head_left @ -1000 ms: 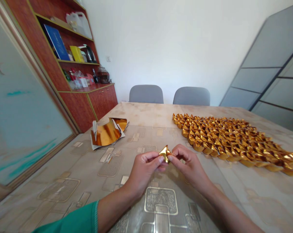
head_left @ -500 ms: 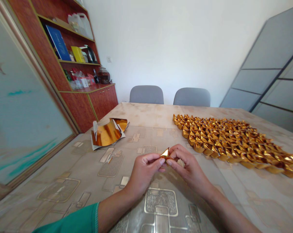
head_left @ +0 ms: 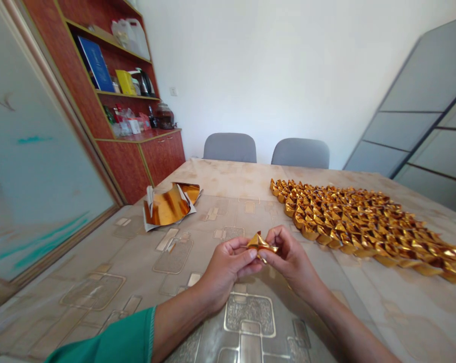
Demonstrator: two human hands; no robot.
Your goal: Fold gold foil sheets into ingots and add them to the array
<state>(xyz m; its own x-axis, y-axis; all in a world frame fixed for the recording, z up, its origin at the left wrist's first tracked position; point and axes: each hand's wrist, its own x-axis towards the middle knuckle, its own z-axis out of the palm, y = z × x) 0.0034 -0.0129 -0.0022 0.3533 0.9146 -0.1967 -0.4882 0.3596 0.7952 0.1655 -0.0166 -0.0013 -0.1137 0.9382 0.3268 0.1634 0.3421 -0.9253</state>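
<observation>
Table (head_left: 228,176): foil piece (head_left: 258,241) held above it, between both hands.
Left hand (head_left: 225,269): grip pinching the piece's left side, thumb on near face.
Right hand (head_left: 294,262): grip pinching its right side.
Foil piece: shiny gold, folded, creased.
Long axis: roughly left-right.
Peak: points up.

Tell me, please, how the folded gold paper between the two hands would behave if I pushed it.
The folded gold paper looks thin, so it is probably very light. Its creased, pointed shape may give some stiffness, but a hard push could flatten it. Its shiny surface might feel slightly slippery.
</observation>
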